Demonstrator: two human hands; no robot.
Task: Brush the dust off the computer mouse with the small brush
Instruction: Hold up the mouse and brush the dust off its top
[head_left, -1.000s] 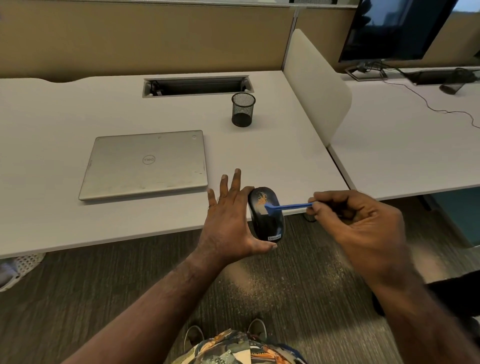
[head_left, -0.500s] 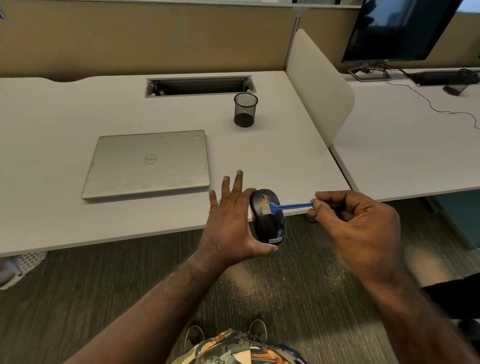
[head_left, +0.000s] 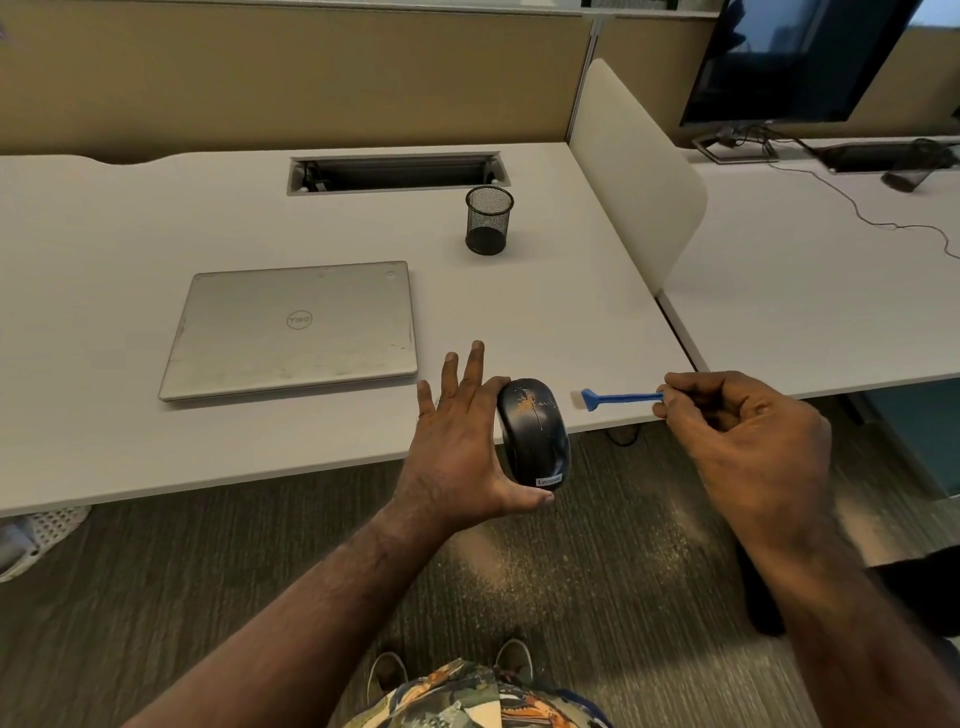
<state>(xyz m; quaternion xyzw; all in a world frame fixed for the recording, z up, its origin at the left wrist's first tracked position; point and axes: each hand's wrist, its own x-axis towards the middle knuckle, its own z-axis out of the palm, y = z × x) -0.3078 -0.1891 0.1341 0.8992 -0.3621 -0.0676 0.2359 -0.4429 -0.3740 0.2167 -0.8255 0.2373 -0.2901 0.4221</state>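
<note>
A black computer mouse (head_left: 535, 436) with an orange-brown dust patch near its front is held in the air over the front edge of the white desk (head_left: 260, 441). My left hand (head_left: 462, 441) grips it, fingers along its left side and thumb under its rear end. My right hand (head_left: 737, 436) pinches the handle of a small blue brush (head_left: 613, 398). The white bristles point left and sit a short way right of the mouse, not touching it.
A shut silver laptop (head_left: 296, 327) lies left of the mouse. A black mesh pen cup (head_left: 489, 220) stands behind, near a cable slot (head_left: 397, 171). A white divider (head_left: 639, 171) separates the neighbouring desk with a monitor (head_left: 800, 62) and cables. Dust lies on the carpet (head_left: 519, 561) below.
The brush has drawn away to the right, off the mouse's dusty patch. My left hand keeps holding the mouse in about the same place.
</note>
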